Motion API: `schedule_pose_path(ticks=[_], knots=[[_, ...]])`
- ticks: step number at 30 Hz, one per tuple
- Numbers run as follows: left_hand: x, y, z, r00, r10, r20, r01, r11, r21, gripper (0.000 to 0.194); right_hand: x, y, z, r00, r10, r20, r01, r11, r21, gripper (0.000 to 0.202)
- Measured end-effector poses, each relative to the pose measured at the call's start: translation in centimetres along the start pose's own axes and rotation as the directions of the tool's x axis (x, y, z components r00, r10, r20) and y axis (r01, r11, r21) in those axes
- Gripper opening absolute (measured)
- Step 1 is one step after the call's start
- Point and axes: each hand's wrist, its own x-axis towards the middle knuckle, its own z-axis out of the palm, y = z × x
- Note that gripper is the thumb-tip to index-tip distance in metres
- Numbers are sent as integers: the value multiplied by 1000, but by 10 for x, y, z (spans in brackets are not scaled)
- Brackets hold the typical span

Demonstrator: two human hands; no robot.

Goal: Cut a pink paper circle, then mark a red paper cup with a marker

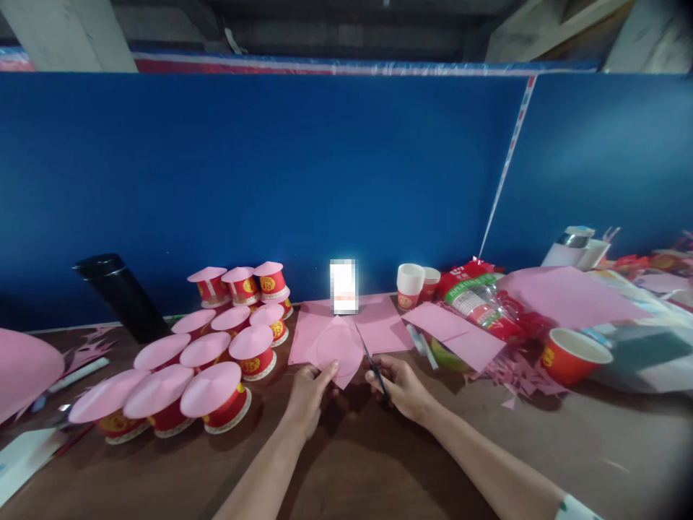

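Note:
My left hand (312, 392) pinches the lower left edge of a pink paper piece (340, 352), thumb on top. A round outline is drawn on that piece, and its corners stick out beyond the circle. In my right hand (401, 386) is a pair of dark scissors (377, 370), fingers wrapped round the handles. The blades point up and left along the paper's right side; whether they touch it I cannot tell. Behind lies a stack of pink paper sheets (385, 323), with a bright, blurred-out phone-like screen (344, 287) standing at its back edge.
Several red paper cups with pink cone tops (211, 393) stand in rows at left, near a black bottle (120, 296). On the right are stacked cups (410, 283), a red plastic cup package (476, 300), pink scraps (522, 375) and an orange-red cup (574, 355). A blue partition (303, 166) rises behind.

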Motion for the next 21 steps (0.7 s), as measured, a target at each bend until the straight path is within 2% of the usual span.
schedule_pose_path(ticks=[21], knots=[[-1,1,-1,1000,-7,-5,7,1000,1,33,0,2,-1,1000,-13,18,13,1000,-28,28]])
